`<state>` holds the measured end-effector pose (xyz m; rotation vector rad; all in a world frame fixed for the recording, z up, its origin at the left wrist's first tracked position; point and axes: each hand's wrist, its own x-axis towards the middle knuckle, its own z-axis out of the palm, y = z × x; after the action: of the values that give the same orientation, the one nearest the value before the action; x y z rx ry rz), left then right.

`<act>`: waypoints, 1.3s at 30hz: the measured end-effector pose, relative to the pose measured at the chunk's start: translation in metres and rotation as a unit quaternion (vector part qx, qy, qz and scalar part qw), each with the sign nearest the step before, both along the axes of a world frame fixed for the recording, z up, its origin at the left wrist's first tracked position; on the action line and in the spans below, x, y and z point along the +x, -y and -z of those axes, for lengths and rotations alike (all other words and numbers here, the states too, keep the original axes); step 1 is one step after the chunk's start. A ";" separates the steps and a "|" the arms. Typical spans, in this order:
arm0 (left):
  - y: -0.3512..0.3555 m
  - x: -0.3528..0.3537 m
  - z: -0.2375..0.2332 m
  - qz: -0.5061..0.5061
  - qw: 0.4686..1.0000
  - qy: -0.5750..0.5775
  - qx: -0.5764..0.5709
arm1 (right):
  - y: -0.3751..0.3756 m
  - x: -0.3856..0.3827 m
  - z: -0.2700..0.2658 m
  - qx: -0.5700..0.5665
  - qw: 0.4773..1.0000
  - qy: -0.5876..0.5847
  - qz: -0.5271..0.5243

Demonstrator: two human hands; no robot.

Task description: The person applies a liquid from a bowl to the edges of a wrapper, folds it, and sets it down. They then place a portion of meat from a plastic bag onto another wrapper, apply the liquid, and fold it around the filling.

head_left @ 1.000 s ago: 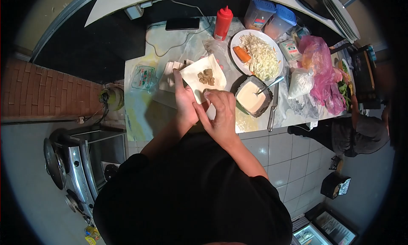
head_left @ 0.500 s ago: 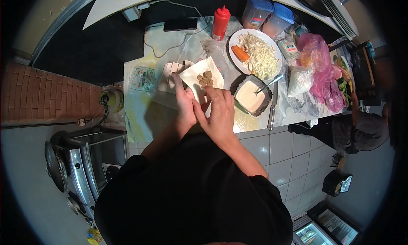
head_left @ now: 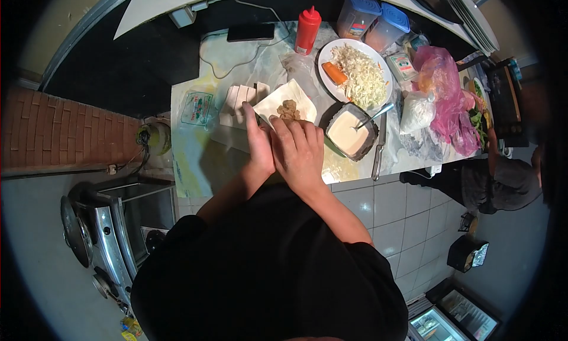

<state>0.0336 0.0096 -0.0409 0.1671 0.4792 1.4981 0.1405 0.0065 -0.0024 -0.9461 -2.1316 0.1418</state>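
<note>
A pale, square spring roll wrapper (head_left: 302,95) with a clump of brown filling (head_left: 289,110) lies across my left hand (head_left: 260,141). That hand supports it from below, its thumb showing at the left edge. My right hand (head_left: 300,148) is laid over the near part of the wrapper, fingers together and bent, tips right against the filling. Both hands hide the wrapper's near corner. Just beyond and to the left, a stack of folded wrappers (head_left: 238,98) rests on the table. Right of my hands is a dark square bowl (head_left: 372,141) of creamy liquid with a spoon (head_left: 374,116).
A white plate (head_left: 323,74) carries shredded cabbage and a carrot piece. Behind stand a red squeeze bottle (head_left: 307,31) and blue-lidded containers (head_left: 387,27). A knife (head_left: 379,154) lies near the front edge, by plastic bags (head_left: 447,98). Another person (head_left: 503,184) is at the right.
My right hand's fingers have slid forward over the near side of the wrapper, up to the filling. The wrapper has shifted slightly to the right.
</note>
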 end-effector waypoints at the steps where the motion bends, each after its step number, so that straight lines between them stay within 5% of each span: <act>1: -0.001 0.000 -0.001 0.000 1.000 0.000 0.000 | 0.000 0.000 -0.001 -0.011 1.000 0.005 -0.003; 7: -0.003 -0.004 -0.014 0.112 0.984 0.116 0.073 | 0.002 0.009 -0.014 -0.035 0.999 -0.012 0.014; 18: 0.021 -0.013 -0.035 0.195 0.974 -0.055 0.098 | 0.013 0.023 -0.033 -0.045 0.995 -0.089 0.014; 39: 0.030 0.000 -0.042 0.140 0.989 -0.038 0.033 | 0.011 0.035 -0.042 -0.072 0.992 -0.078 0.062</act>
<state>0.0333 -0.0202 0.0011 0.3306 0.4481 1.2359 0.1757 -0.0044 0.0396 -1.1115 -1.9350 0.3018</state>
